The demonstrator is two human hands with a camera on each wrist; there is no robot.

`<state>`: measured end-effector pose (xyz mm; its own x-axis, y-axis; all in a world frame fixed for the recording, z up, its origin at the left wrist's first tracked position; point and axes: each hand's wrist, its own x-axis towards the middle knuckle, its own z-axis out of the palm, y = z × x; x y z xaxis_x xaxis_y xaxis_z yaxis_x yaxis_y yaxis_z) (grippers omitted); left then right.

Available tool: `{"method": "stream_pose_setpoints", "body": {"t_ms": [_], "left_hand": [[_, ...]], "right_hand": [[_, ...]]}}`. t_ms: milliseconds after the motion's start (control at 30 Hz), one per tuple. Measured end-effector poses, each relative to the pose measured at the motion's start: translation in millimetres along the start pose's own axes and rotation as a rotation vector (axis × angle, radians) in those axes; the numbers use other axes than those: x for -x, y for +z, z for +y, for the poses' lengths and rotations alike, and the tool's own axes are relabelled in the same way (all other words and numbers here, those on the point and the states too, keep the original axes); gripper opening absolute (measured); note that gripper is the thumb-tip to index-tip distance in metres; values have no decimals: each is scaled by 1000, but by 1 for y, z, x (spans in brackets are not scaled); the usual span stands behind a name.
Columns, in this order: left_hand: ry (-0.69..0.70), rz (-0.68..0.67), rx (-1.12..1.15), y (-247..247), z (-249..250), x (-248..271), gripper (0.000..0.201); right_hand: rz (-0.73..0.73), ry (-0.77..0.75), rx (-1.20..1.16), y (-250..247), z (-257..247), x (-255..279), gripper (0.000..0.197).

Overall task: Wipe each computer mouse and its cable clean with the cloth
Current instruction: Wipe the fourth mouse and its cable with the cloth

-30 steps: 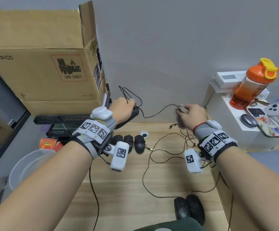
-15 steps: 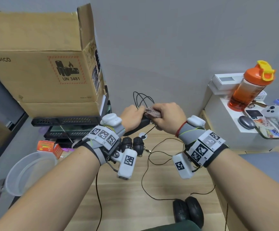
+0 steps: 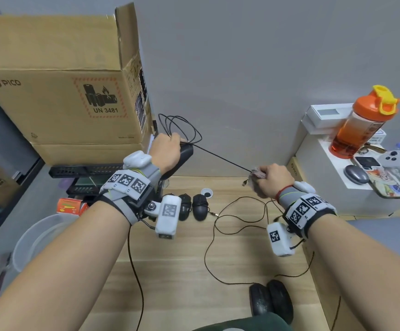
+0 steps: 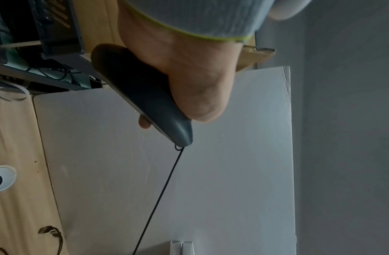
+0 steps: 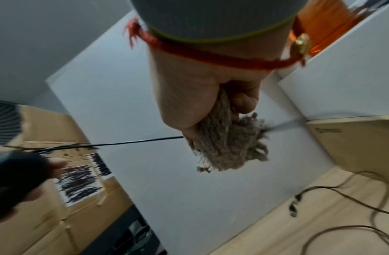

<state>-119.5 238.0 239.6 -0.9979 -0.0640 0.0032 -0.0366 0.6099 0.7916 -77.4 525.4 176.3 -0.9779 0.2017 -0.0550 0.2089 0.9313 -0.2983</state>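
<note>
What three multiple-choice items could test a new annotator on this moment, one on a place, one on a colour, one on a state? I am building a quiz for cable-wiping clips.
1. Where is the cloth?
A. on the table
B. in the right hand
C. on the cardboard box

2. What colour is the mouse in the left hand?
A. white
B. black
C. orange

3. How does the cable run between the hands?
A. taut and straight
B. slack on the table
C. cut in two

Answers:
1 B, the right fingers curl round it.
2 B, the left wrist view shows a dark shell.
3 A, it forms a straight line from mouse to cloth.
</note>
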Motion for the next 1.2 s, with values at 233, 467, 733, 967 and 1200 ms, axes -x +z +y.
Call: {"method": "stream_pose_setpoints", "body": {"t_ms": [233, 467, 733, 967, 1200], "left_hand": [[52, -91, -92, -6, -4, 3, 49], [79, -197, -267, 33, 8, 14, 48], [128, -212, -195, 51, 12, 17, 57], [239, -271, -131, 46, 8, 24, 53], [236, -272, -149, 50, 10, 29, 56]], "right_hand": [[63, 210, -91, 0, 20, -7, 25], [239, -73, -256, -37, -44, -2, 35], [42, -360, -222, -40, -87, 12, 34], [-99, -401, -376, -37, -85, 9, 32], [-81, -483, -197, -41, -86, 15, 25]]}}
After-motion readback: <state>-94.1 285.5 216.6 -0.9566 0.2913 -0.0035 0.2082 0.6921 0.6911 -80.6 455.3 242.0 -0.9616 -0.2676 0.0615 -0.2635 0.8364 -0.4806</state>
